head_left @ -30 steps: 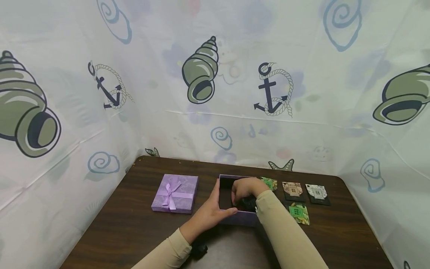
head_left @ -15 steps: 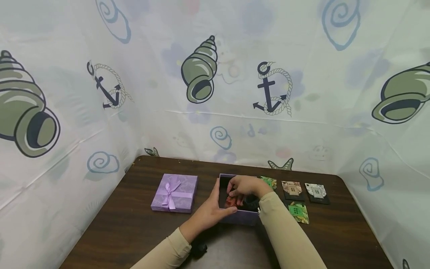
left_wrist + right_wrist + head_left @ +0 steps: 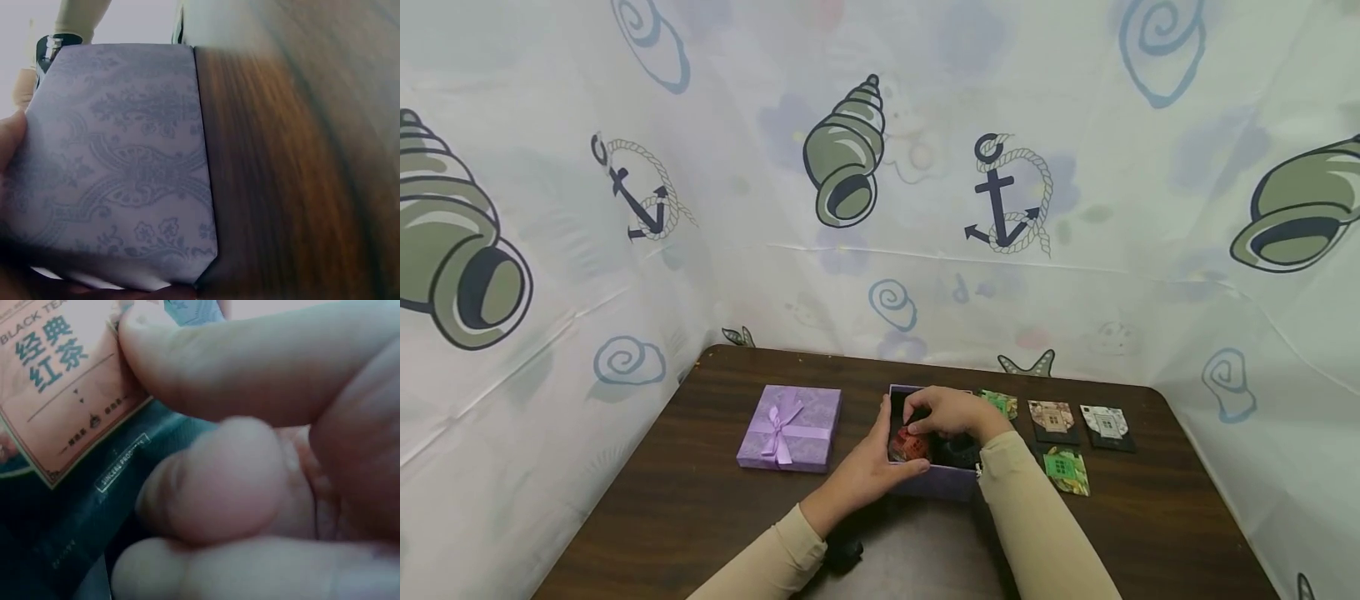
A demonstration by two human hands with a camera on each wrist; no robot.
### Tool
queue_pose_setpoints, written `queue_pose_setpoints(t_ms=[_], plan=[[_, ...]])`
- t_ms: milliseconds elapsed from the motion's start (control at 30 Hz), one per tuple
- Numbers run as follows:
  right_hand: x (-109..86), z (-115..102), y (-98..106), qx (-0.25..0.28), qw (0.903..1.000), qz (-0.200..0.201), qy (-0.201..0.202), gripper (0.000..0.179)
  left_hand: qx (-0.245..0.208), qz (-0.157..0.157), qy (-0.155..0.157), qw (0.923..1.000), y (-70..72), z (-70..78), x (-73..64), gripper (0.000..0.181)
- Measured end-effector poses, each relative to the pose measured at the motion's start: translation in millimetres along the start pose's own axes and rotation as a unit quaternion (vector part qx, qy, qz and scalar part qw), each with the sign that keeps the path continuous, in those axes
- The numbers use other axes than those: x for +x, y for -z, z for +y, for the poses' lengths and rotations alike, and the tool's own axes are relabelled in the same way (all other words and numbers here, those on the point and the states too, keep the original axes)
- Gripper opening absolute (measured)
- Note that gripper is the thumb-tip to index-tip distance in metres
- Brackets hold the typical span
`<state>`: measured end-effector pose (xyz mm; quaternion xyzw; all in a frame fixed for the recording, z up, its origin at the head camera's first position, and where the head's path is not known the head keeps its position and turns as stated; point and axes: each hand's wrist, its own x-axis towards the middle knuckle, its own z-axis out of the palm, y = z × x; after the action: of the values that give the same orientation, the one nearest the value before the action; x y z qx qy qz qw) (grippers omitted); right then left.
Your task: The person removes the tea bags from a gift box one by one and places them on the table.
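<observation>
A lilac gift box [image 3: 936, 485] with a dark inside stands lidless on the table. My left hand [image 3: 868, 458] holds its near left corner, fingers along the left wall and thumb at the front rim. The box's patterned front wall [image 3: 131, 156] fills much of the left wrist view. Over the box, my right hand [image 3: 951, 412] pinches a reddish tea sachet [image 3: 910, 446] between thumb and forefinger. In the right wrist view, the sachet [image 3: 62, 381] reads "BLACK TEA" on an orange label over dark green. Dark contents at the right of the box are partly hidden by my right hand.
The lilac lid [image 3: 790, 427] with a ribbon bow lies left of the box. To the right lie a green sachet [image 3: 1002, 405], a brown sachet [image 3: 1052, 419], a white sachet [image 3: 1107, 426] and a green-yellow sachet [image 3: 1066, 471]. A shell-printed curtain [image 3: 917, 317] hangs behind the table.
From deep inside the box, my right hand has risen slightly and shifted left, and the reddish sachet has come into view in its fingers. My left hand stays on the box.
</observation>
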<state>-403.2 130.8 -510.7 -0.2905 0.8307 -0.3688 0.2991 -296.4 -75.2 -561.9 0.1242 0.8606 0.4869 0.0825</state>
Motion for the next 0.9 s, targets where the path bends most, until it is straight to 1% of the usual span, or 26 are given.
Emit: queue_pose_setpoints(t_ms=[67, 133, 267, 333, 433, 567, 667, 767, 800, 900], plan=[[-0.6, 0, 1, 0.004, 0.9999, 0.005, 0.007, 0.005, 0.001, 0.003, 0.000, 1.0000, -0.6, -0.1, 1.0, 0.127], [-1.9, 0, 1, 0.020, 0.9996, 0.009, 0.016, 0.002, 0.000, 0.007, 0.002, 1.0000, -1.7, -1.1, 1.3, 0.127], [-6.2, 1, 2, 0.031, 0.9985, 0.022, 0.038, 0.006, -0.005, 0.013, 0.007, 0.9999, -2.1, -2.4, 0.0, 0.128], [-10.1, -2, 3, 0.021, 0.9981, 0.034, 0.047, 0.007, -0.008, 0.017, 0.006, 0.9998, -2.1, -2.2, -0.4, 0.128], [-18.1, -7, 6, -0.007, 0.9968, 0.057, 0.056, 0.005, -0.012, 0.019, 0.001, 0.9998, -1.9, -1.1, -0.4, 0.127], [-31.1, -13, 8, -0.035, 0.9939, 0.087, 0.058, 0.005, -0.013, 0.019, 0.001, 0.9997, -2.5, -1.1, -0.6, 0.127], [-40.5, -15, 8, -0.069, 0.9882, 0.120, 0.066, 0.007, -0.013, 0.018, 0.003, 0.9997, -3.1, -1.5, -0.4, 0.128], [-48.1, -14, 6, -0.092, 0.9784, 0.170, 0.074, 0.008, -0.020, 0.018, 0.003, 0.9996, -3.3, -1.9, -0.1, 0.129], [-50.5, -13, 5, -0.096, 0.9745, 0.189, 0.074, 0.008, -0.021, 0.018, 0.003, 0.9996, -3.3, -2.2, 0.0, 0.130], [-59.3, -13, 0, -0.083, 0.9637, 0.245, 0.066, 0.009, -0.027, 0.019, 0.003, 0.9995, -4.0, -3.6, -0.1, 0.132]])
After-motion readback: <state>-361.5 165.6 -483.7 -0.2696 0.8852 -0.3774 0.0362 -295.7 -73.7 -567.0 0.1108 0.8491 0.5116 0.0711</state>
